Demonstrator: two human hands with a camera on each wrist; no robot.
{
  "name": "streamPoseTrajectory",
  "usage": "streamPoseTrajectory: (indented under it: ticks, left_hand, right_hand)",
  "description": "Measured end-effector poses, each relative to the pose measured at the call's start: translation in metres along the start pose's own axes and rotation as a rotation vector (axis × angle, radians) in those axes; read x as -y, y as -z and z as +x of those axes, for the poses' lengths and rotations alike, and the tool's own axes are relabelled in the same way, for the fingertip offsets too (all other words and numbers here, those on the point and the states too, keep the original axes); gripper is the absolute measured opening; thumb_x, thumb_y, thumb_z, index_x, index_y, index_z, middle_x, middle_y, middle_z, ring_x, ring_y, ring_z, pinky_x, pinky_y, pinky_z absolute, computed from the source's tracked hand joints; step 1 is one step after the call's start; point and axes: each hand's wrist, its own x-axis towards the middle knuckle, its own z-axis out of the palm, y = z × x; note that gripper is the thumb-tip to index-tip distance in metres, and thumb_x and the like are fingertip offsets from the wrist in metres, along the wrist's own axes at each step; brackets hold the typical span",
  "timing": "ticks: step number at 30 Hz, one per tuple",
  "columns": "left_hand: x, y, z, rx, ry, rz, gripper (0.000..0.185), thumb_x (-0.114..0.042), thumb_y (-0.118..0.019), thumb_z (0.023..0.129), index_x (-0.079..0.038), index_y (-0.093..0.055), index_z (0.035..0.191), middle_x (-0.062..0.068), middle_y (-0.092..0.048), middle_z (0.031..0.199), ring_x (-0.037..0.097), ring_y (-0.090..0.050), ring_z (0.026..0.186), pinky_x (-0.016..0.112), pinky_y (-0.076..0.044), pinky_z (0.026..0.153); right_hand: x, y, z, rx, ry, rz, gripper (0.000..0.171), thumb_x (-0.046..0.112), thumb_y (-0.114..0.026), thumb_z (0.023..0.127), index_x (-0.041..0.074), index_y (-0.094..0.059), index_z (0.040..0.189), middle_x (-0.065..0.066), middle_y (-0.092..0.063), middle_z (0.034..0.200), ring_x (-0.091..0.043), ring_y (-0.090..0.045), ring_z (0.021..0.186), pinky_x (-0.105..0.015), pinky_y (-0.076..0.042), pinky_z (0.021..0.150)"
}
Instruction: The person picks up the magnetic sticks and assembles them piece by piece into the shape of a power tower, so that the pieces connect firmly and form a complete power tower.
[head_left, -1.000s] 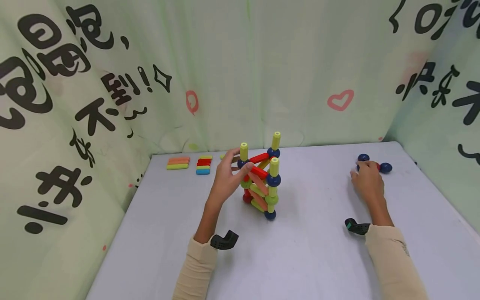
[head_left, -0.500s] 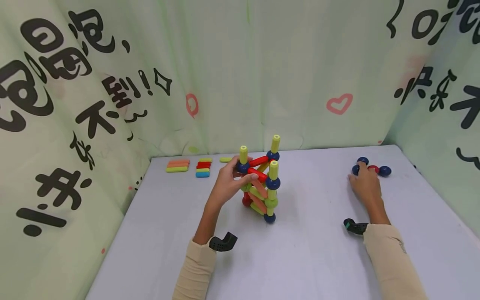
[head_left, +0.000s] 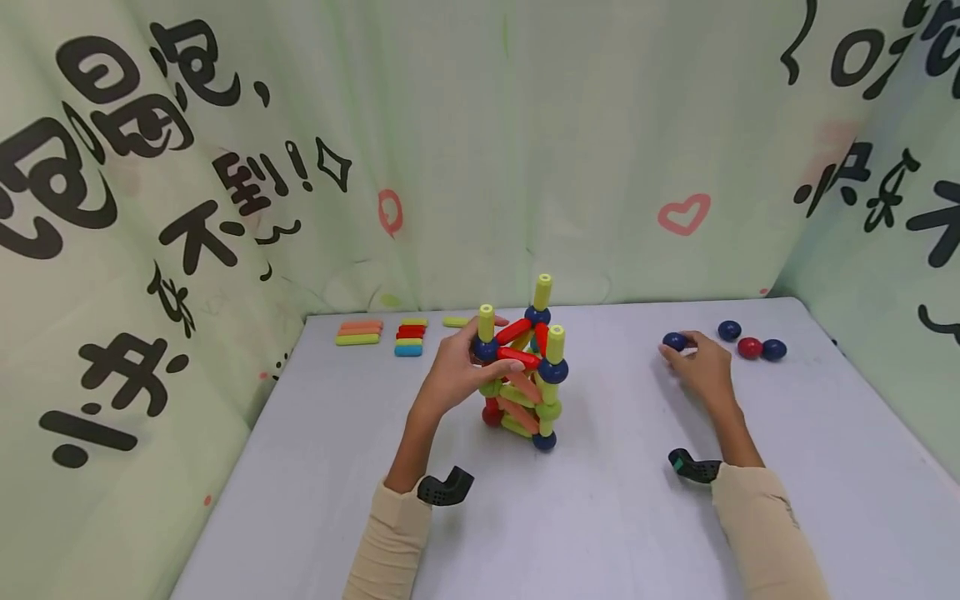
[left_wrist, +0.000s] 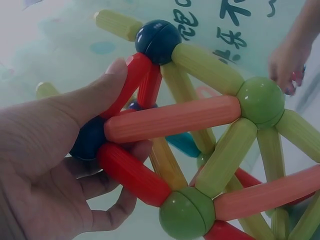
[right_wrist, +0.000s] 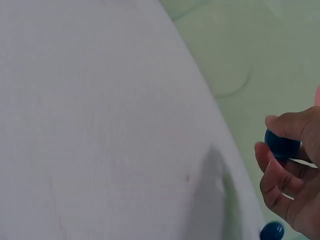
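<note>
On the white table [head_left: 615, 508], centre: rod-and-ball tower [head_left: 528, 386] found upright, its upper-left blue joint [head_left: 486, 349] gripped by the left hand [head_left: 456, 368].
Right hand [head_left: 705, 367]: dark blue ball [head_left: 674, 341] pinched between thumb and fingers.
Beyond: red ball [head_left: 749, 348] and blue ball [head_left: 774, 350] seen touching (second blue ball [head_left: 729, 331] just beside).
Far left: coral-and-green rods [head_left: 358, 331] and multicoloured rods [head_left: 409, 333] laid in rows.

The navy ball [head_left: 674, 341] and green ball [left_wrist: 186, 212] looked like smooth, glossy plastic, the rods [left_wrist: 172, 120] duller and finely ridged, the tabletop [head_left: 600, 517] matt, the backdrop [head_left: 585, 150] and sleeves [head_left: 390, 546] creased cloth.
</note>
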Motion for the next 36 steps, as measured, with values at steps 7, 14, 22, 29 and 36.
streamPoseTrajectory:
  ticks: [7, 14, 22, 29, 36]
  left_hand:
    - [-0.007, -0.005, -0.003, 0.069, -0.012, -0.015, 0.067, -0.043, -0.075, 0.084, -0.017, -0.051, 0.141, 0.005, -0.068, 0.124, 0.018, -0.068, 0.1, 0.026, -0.057, 0.079]
    - [-0.012, -0.007, -0.005, 0.1, -0.012, -0.032, 0.061, -0.046, -0.073, 0.085, -0.016, -0.055, 0.134, 0.003, -0.07, 0.118, 0.014, -0.068, 0.098, 0.027, -0.056, 0.08]
    - [-0.014, -0.009, -0.007, 0.133, 0.0, -0.047, 0.066, -0.051, -0.07, 0.085, -0.016, -0.051, 0.137, 0.003, -0.068, 0.121, 0.014, -0.067, 0.103, 0.028, -0.056, 0.086]
    - [-0.007, -0.004, -0.004, 0.193, -0.036, -0.094, 0.072, -0.046, -0.071, 0.086, -0.02, -0.041, 0.147, 0.003, -0.068, 0.12, 0.014, -0.066, 0.105, 0.029, -0.056, 0.088]
    - [0.023, -0.001, 0.005, 0.293, -0.077, -0.251, 0.091, -0.062, -0.073, 0.076, -0.036, -0.028, 0.151, 0.003, -0.051, 0.142, 0.022, -0.049, 0.131, 0.055, -0.043, 0.103]
  right_hand:
    - [0.099, 0.007, -0.007, 0.014, 0.252, 0.43, 0.051, 0.028, -0.066, 0.094, 0.003, -0.047, 0.134, -0.005, -0.066, 0.106, 0.0, -0.062, 0.074, -0.01, -0.048, 0.071]
    - [0.189, 0.017, -0.015, 0.11, 0.553, 0.665, 0.04, 0.011, -0.065, 0.094, 0.004, -0.053, 0.131, 0.007, -0.066, 0.104, -0.013, -0.063, 0.074, -0.016, -0.054, 0.076]
    - [0.219, 0.007, -0.011, 0.169, 0.625, 0.636, 0.038, 0.009, -0.065, 0.093, 0.003, -0.057, 0.13, 0.009, -0.067, 0.1, -0.017, -0.058, 0.064, -0.019, -0.053, 0.068]
    - [0.216, 0.003, -0.012, 0.224, 0.618, 0.585, 0.044, 0.012, -0.064, 0.095, 0.008, -0.053, 0.137, -0.004, -0.067, 0.104, -0.014, -0.059, 0.063, -0.02, -0.053, 0.066]
    - [0.198, 0.018, -0.016, 0.131, 0.533, 0.553, 0.041, 0.015, -0.059, 0.098, 0.007, -0.051, 0.138, -0.016, -0.063, 0.116, -0.01, -0.061, 0.064, -0.016, -0.053, 0.069]
